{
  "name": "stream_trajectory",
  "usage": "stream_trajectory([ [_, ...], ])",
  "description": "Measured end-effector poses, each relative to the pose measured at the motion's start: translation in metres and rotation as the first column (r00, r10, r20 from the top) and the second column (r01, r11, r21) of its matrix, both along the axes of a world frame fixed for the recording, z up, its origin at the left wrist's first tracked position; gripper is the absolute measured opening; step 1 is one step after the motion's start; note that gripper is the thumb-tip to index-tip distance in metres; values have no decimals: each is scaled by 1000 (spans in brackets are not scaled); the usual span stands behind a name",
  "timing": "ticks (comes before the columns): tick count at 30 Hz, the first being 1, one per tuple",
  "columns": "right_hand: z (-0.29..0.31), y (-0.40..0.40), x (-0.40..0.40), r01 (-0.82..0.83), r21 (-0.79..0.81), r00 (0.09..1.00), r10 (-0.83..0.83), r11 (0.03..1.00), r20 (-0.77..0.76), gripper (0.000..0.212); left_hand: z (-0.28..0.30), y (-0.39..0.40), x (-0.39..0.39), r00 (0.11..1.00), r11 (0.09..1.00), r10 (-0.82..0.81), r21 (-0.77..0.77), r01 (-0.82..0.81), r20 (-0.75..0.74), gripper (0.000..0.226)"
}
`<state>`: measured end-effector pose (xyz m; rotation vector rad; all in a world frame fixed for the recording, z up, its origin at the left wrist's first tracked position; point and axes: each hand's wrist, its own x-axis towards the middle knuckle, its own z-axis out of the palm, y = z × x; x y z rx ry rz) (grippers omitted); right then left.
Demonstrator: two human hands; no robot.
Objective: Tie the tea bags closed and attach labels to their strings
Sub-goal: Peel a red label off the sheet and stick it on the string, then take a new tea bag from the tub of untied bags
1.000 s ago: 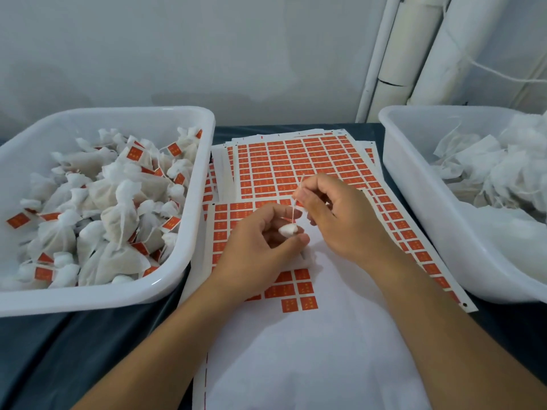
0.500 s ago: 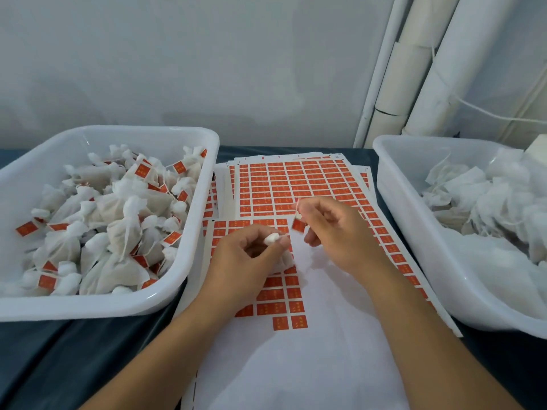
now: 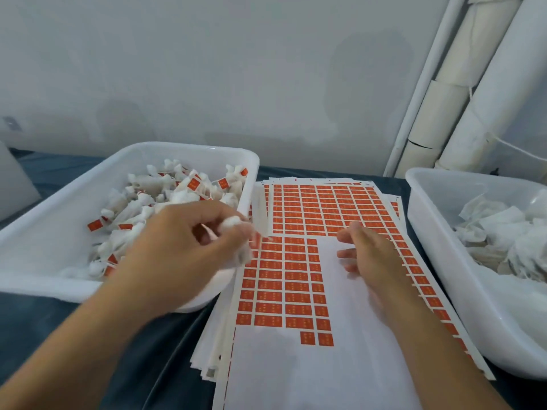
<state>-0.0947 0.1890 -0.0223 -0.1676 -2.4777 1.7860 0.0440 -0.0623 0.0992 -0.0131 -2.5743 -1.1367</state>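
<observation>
Left hand (image 3: 189, 247) swung to left tub (image 3: 53, 279) rim, gripping blurred tea bag (image 3: 233, 221), right hand (image 3: 373, 261) released, fingers loose.

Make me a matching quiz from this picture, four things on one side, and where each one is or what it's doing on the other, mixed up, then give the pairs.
Things:
1. left hand
2. right hand
3. left tub
4. right tub

States:
A. holds white bags with no orange labels showing
B. open, fingers spread above the label sheet
C. closed around a white tea bag
D. filled with tied bags carrying orange labels

Pairs: 1-C, 2-B, 3-D, 4-A
</observation>
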Motion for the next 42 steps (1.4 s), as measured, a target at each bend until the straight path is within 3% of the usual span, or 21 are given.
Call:
stream_trajectory([
  [5, -1, -2, 2, -3, -4, 1000, 3, 1000, -10, 31, -12, -52, -17, 954, 912, 298, -306, -274, 36, 23],
  [9, -2, -1, 1, -9, 8, 1000, 9, 1000, -20, 29, -25, -71, -23, 924, 836, 376, -456, -306, 69, 36],
  [13, -1, -2, 1, -5, 11, 1000, 5, 1000, -26, 31, -15, -44, -15, 920, 838, 347, -381, -391, -180, 33],
  [16, -1, -3, 2, -9, 24, 999, 10, 1000, -31, 33, -4, 5, 1, 940, 922, 97, -325, -209, -328, 27],
  [19, -3, -5, 2, -16, 28, 998, 18, 999, -58, 25, -16, 52, 1, 938, 947, -287, -204, 248, -194, 26],
  [21, -5, -3, 1, -28, 23, 997, 29, 999, -65, 22, -30, 75, -22, 921, 918, -390, -78, 389, 8, 35],
  [24, -8, 2, -1, -78, 37, 996, 79, 996, -29, 19, -73, 89, -70, 945, 949, -286, -86, 302, 158, 21],
  [27, -6, 2, -4, -55, 74, 998, 56, 996, -18, 18, -109, 87, -100, 970, 974, -184, -107, 202, 158, 19],
  [30, 1, -3, -6, -18, 100, 1000, 17, 995, 14, 23, -129, 81, -107, 969, 971, -183, -125, 204, 166, 18],
  [32, 13, -5, -8, -52, 226, 999, 49, 973, 20, 32, -135, 79, -108, 965, 969, -203, -108, 223, 168, 15],
  [35, 45, -1, -20, -36, 415, 991, 87, 909, -105, 40, -136, 77, -109, 960, 970, -224, -59, 236, 166, 13],
  [40, 115, 39, -57, 227, 574, 889, 73, 787, -452, 32, -139, 77, -106, 961, 970, -233, -31, 240, 152, 13],
  [42, 133, 73, -72, 284, 661, 894, 57, 694, -444, 28, -139, 77, -106, 960, 969, -237, -32, 244, 148, 12],
])
